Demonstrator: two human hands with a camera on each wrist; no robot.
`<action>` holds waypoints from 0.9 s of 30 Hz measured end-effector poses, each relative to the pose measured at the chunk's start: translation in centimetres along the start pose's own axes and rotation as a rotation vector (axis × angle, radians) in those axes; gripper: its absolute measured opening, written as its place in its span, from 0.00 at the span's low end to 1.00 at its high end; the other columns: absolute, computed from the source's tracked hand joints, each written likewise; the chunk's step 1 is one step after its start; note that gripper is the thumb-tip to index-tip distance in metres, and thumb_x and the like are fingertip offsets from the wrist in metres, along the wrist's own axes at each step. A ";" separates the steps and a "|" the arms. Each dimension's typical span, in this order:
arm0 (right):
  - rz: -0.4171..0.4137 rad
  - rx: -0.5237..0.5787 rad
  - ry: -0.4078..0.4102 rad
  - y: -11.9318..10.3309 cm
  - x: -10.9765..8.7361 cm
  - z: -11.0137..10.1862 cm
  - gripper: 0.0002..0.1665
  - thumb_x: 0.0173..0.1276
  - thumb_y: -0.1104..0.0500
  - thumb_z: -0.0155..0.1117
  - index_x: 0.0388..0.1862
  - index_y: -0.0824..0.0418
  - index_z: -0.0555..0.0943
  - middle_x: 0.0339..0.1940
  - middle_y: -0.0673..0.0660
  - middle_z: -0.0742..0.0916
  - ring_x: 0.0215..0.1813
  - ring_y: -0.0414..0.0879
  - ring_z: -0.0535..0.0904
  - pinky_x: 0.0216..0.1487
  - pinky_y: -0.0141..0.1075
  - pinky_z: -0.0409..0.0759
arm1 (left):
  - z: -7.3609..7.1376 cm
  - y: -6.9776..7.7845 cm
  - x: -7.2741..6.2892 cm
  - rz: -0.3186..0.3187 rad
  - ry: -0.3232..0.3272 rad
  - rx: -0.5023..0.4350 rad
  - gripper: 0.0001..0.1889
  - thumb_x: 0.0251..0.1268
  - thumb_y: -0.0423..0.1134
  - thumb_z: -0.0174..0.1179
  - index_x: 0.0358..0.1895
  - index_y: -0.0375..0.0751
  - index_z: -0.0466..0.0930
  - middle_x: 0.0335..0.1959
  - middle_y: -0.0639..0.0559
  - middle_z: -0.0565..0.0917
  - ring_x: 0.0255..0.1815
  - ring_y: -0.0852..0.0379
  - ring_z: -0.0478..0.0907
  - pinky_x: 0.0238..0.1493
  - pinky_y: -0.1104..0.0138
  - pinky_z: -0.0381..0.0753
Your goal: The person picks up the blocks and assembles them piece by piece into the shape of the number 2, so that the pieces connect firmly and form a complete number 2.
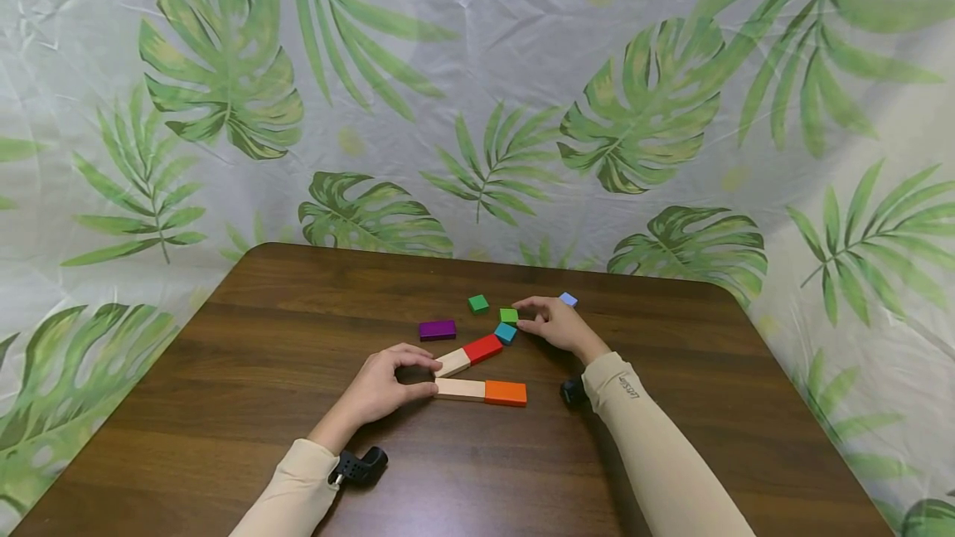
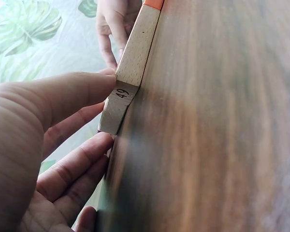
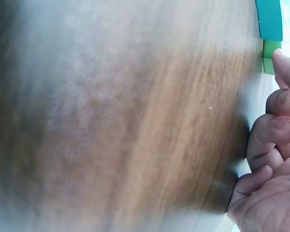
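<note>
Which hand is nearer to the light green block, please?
Right: the right hand is just right of the light green block; the left hand is farther, to its near left.

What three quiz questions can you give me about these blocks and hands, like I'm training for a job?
1. Pick one: which block meets the orange block end to end?
A) a plain wooden block
B) the purple block
C) the light blue block

2. True or false: the purple block is touching the red block.

3. Which hand is nearer the light green block, left or right?

Key:
1. A.
2. False; there is a gap between them.
3. The right hand.
</note>
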State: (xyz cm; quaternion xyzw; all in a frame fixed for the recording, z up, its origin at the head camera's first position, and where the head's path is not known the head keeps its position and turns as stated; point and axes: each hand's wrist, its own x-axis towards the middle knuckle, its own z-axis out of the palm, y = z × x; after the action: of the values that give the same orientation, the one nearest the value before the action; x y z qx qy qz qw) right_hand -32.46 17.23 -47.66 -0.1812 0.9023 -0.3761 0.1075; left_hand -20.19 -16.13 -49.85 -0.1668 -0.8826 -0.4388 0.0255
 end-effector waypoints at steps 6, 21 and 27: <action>0.000 0.005 0.004 -0.1 -0.1 0.0 0.25 0.79 0.57 0.68 0.72 0.58 0.82 0.16 0.48 0.73 0.21 0.43 0.65 0.28 0.34 0.65 | 0.0 -0.1 0.0 -0.004 -0.008 0.006 0.14 0.60 0.42 0.80 0.50 0.54 0.94 0.55 0.56 0.90 0.63 0.49 0.86 0.67 0.52 0.80; 0.001 0.015 -0.006 0.4 0.2 -0.1 0.25 0.81 0.54 0.67 0.73 0.58 0.81 0.16 0.48 0.73 0.20 0.43 0.64 0.29 0.34 0.66 | -0.1 -0.2 -0.2 -0.011 -0.015 -0.001 0.14 0.61 0.43 0.80 0.50 0.53 0.94 0.56 0.55 0.90 0.63 0.47 0.85 0.67 0.50 0.80; 0.018 0.009 0.009 0.0 0.2 -0.8 0.24 0.81 0.54 0.66 0.72 0.60 0.82 0.17 0.48 0.73 0.23 0.44 0.64 0.32 0.35 0.66 | -0.1 0.0 -0.1 -0.012 -0.010 -0.007 0.14 0.60 0.43 0.80 0.50 0.54 0.94 0.55 0.56 0.90 0.63 0.48 0.85 0.67 0.49 0.80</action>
State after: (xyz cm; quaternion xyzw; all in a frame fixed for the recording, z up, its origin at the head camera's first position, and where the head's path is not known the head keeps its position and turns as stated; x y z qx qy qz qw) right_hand -32.94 17.69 -47.12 -0.1710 0.9026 -0.3802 0.1074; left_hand -20.14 -16.22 -49.74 -0.1639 -0.8822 -0.4411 0.0177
